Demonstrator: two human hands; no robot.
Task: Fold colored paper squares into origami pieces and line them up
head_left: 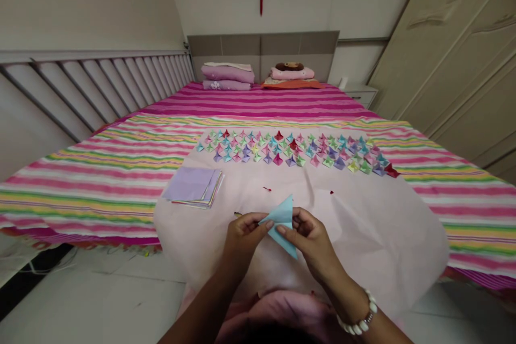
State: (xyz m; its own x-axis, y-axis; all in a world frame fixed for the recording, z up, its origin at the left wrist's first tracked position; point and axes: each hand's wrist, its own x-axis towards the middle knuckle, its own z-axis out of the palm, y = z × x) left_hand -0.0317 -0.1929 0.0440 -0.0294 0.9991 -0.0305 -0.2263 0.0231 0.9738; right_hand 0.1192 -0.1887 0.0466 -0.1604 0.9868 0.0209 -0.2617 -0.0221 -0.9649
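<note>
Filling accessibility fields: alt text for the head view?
Left hand and right hand, a bracelet on the right wrist, hold a folded blue paper above a pale pink surface. Rows of small colourful folded papers lie beyond, with a lavender-topped paper stack at left; a striped bed extends behind.

One blue sheet (283, 214), one paper stack (191, 184), dozens of folded shapes (278, 159), two bedding piles (228, 73) (292, 73)

1. Left hand (245, 231), one: bare.
2. Right hand (312, 236), one: bare.
3. Left forearm (203, 298) and right forearm (347, 286), pair: uncovered.
4. Bracelet (364, 325), one, worn at the right wrist: chunky, rounded, off-white beads, closely strung; one short silvery, ridged section.
5. Garment (282, 303), one: pink cloth, softly creased, partly seen.
6. Dark patch (274, 333), lower edge: blurred, nature undetermined.
</note>
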